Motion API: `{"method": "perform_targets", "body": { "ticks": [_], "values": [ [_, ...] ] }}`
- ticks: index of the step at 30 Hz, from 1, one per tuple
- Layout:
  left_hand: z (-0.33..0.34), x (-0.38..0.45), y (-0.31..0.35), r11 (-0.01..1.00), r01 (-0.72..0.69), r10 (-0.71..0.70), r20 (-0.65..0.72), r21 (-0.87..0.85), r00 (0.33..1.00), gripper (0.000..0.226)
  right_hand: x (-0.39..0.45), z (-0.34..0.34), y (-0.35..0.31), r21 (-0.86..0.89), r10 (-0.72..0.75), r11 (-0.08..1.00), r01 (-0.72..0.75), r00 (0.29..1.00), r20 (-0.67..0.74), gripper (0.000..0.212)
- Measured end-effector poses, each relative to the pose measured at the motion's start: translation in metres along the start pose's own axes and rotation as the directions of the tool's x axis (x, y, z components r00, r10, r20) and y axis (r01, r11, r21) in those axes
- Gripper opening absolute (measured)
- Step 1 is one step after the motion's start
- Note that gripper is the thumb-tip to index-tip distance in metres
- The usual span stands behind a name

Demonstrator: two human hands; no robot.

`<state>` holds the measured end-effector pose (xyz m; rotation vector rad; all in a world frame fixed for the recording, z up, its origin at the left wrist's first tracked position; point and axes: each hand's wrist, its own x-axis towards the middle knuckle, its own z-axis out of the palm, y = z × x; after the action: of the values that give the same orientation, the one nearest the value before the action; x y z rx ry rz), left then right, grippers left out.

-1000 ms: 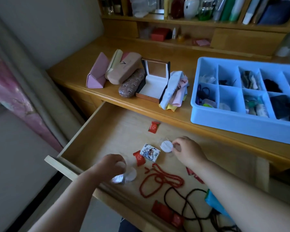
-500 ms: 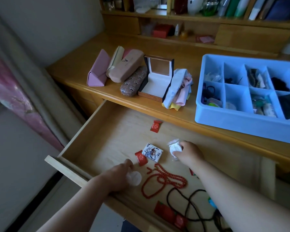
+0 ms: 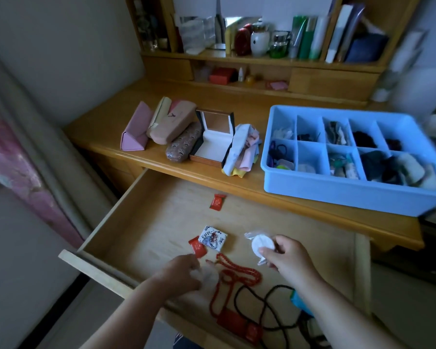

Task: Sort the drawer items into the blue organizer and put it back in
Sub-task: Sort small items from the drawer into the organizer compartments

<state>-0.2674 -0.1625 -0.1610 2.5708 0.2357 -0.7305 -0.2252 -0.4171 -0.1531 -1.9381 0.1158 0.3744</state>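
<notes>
The wooden drawer (image 3: pixel 146 217) stands pulled open below the desk. My right hand (image 3: pixel 288 255) pinches a white round pad in clear wrap (image 3: pixel 261 244) above the drawer floor. My left hand (image 3: pixel 183 272) curls its fingers on a second white round pad (image 3: pixel 209 275) lying near the drawer's front. Loose in the drawer are a red bead necklace (image 3: pixel 237 275), a black cord (image 3: pixel 267 311), a white printed packet (image 3: pixel 212 238) and red packets (image 3: pixel 217 202). The blue organizer (image 3: pixel 337 195) sits on the desk at the right, its compartments holding small items.
On the desk to the left of the organizer lie several glasses cases (image 3: pixel 161 127), an open jewellery box (image 3: pixel 213 139) and folded cloths (image 3: pixel 242 149). Shelves (image 3: pixel 262 59) with bottles and books rise behind. A blue object (image 3: pixel 300 302) shows under my right forearm.
My right hand has lifted its wrapped pad off the drawer floor and drawn it back to the right. My left hand slid right to the other pad beside the necklace. The camera tilted up.
</notes>
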Motion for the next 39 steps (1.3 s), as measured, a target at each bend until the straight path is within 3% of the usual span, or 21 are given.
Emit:
{"method": "perform_targets", "body": {
  "ticks": [2,3,5,6,8,10,12,14,18,20,21,23,24,26,27,29,30,33,35,37,39],
  "values": [
    [-0.011,-0.002,-0.001,0.978,-0.059,0.025,-0.164,-0.201,0.986,0.025,-0.011,-0.01,-0.012,0.104,0.005,0.995,-0.007,1.0,0.026,0.012],
    [-0.015,-0.004,0.001,0.91,-0.082,-0.008,-0.214,-0.406,0.977,0.021,-0.016,-0.017,-0.019,0.14,-0.002,0.99,-0.004,0.999,0.039,0.014],
    [-0.016,-0.009,0.016,0.549,-0.115,-0.027,-0.155,-0.828,0.988,0.016,-0.025,-0.033,-0.038,0.165,-0.056,0.985,0.051,0.998,0.026,0.016],
    [-0.014,-0.009,0.025,0.357,-0.11,0.014,-0.112,-0.928,0.994,0.019,-0.027,-0.043,-0.049,0.164,-0.112,0.98,0.114,0.993,-0.021,0.018],
    [-0.005,-0.006,0.041,0.149,-0.08,0.072,-0.07,-0.986,0.995,0.021,-0.026,-0.071,-0.075,0.124,-0.247,0.954,0.273,0.95,-0.193,0.022],
    [0.006,-0.002,0.055,0.043,-0.041,0.066,-0.039,-0.998,0.997,0.026,-0.016,-0.103,-0.104,-0.009,-0.363,0.923,0.384,0.864,-0.348,0.022],
    [0.016,0.001,0.061,-0.039,-0.017,0.064,-0.019,-0.999,0.998,0.026,0.004,-0.131,-0.128,-0.171,-0.421,0.907,0.385,0.805,-0.419,0.032],
    [0.02,0.001,0.062,-0.051,-0.016,0.064,-0.019,-0.999,0.998,0.024,0.03,-0.146,-0.147,-0.348,-0.399,0.9,0.261,0.815,-0.42,0.04],
    [0.019,0.002,0.057,-0.028,-0.038,0.066,-0.04,-0.999,0.997,0.023,0.072,-0.138,-0.164,-0.618,-0.192,0.786,-0.012,0.946,-0.262,0.017],
    [0.018,0.003,0.057,-0.028,-0.04,0.061,-0.041,-0.999,0.997,0.025,0.08,-0.126,-0.162,-0.749,-0.12,0.659,-0.067,0.974,-0.193,0.014],
    [0.017,0.003,0.057,-0.029,-0.038,0.06,-0.04,-0.999,0.997,0.026,0.082,-0.122,-0.16,-0.844,-0.138,0.532,-0.074,0.975,-0.172,0.02],
    [0.018,0.004,0.058,-0.029,-0.03,0.069,-0.032,-0.999,0.997,0.026,0.083,-0.119,-0.155,-0.964,-0.278,0.261,-0.051,0.952,-0.126,0.027],
    [0.018,0.004,0.058,-0.026,-0.026,0.077,-0.028,-0.999,0.997,0.025,0.083,-0.122,-0.155,-0.978,-0.377,0.207,-0.01,0.922,-0.089,0.025],
    [0.019,0.004,0.058,-0.023,-0.019,0.09,-0.021,-1.0,0.996,0.027,0.082,-0.135,-0.159,-0.952,-0.49,0.261,0.158,0.872,0.011,0.013],
    [0.019,0.005,0.058,-0.027,-0.016,0.096,-0.018,-1.0,0.995,0.029,0.082,-0.143,-0.162,-0.907,-0.456,0.339,0.248,0.887,0.072,0.013],
    [0.019,0.004,0.058,-0.033,-0.007,0.113,-0.011,-0.999,0.994,0.03,0.085,-0.151,-0.169,-0.806,-0.238,0.492,0.329,0.941,0.239,0.014],
    [0.019,0.004,0.058,-0.031,-0.005,0.123,-0.009,-0.999,0.992,0.029,0.089,-0.151,-0.17,-0.807,-0.126,0.487,0.334,0.941,0.313,0.012],
    [0.019,0.003,0.057,-0.01,-0.005,0.153,-0.007,-1.0,0.988,0.025,0.105,-0.143,-0.167,-0.905,0.013,0.282,0.317,0.942,0.335,0.018],
    [0.019,0.002,0.057,-0.016,-0.004,0.161,-0.007,-1.0,0.987,0.027,0.112,-0.139,-0.163,-0.94,-0.008,0.109,0.323,0.946,0.324,0.021],
    [0.019,0.002,0.057,-0.019,-0.003,0.15,-0.006,-1.0,0.989,0.032,0.115,-0.136,-0.157,-0.925,-0.067,-0.094,0.367,0.925,0.374,0.01],
    [0.02,0.003,0.057,-0.005,0.001,0.129,0.0,-1.0,0.992,0.036,0.115,-0.135,-0.154,-0.908,-0.152,-0.17,0.383,0.9,0.409,0.007]
  ]
}}
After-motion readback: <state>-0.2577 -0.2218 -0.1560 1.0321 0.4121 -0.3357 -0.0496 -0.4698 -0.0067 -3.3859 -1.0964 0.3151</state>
